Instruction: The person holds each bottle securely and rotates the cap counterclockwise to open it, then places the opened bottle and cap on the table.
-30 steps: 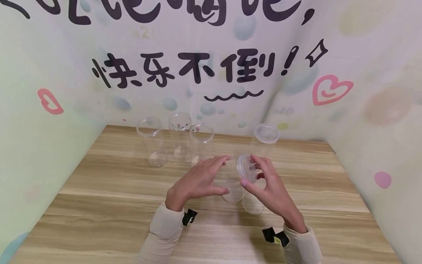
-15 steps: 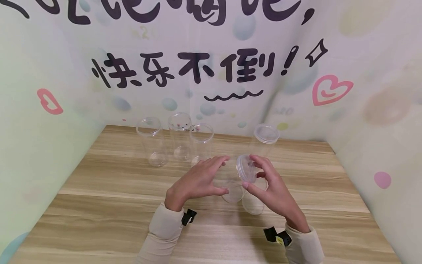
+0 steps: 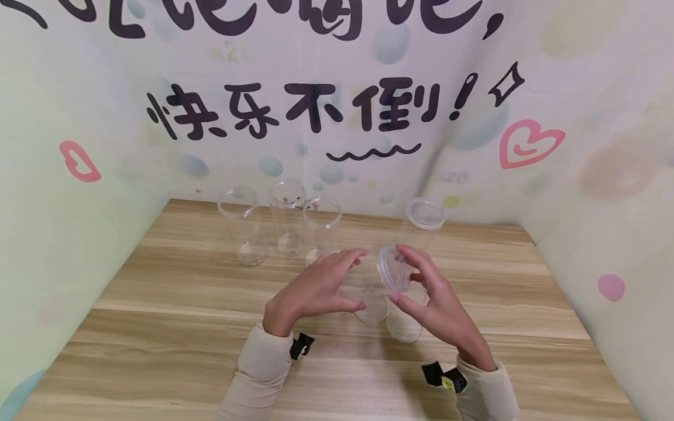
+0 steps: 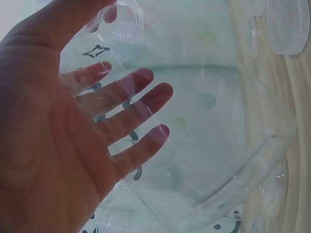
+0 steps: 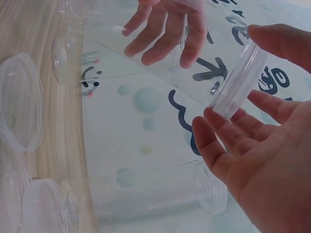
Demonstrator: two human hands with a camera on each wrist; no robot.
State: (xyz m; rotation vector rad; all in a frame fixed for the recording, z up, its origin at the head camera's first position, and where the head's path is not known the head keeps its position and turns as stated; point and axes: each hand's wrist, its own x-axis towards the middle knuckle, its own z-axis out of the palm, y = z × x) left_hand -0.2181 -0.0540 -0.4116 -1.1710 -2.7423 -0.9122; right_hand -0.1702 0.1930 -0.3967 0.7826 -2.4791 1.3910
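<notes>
A clear plastic jar (image 5: pixel 206 73) is held tilted between the two hands. The left hand (image 3: pixel 316 289) grips its body, fingers and thumb spread round the see-through wall. On the jar's right end sits a clear ridged lid (image 3: pixel 393 270), tipped on its side. The right hand (image 3: pixel 439 304) pinches that lid by its edge, thumb on one side and fingertips on the other, as the right wrist view shows. Beneath the hands, several loose lids (image 3: pixel 404 324) lie flat on the wooden table, partly covered by the right hand and the held jar.
Three uncapped clear jars, one of them a tall jar (image 3: pixel 242 228), stand upright at the back left. A capped jar (image 3: pixel 425 215) stands at the back right. The wooden table (image 3: pixel 174 351) ends at a printed backdrop (image 3: pixel 253 164) behind and at both sides.
The right thumb and fingers have shifted slightly along the lid's edge, and the right wrist has moved a little to the right. The left hand has stayed in place.
</notes>
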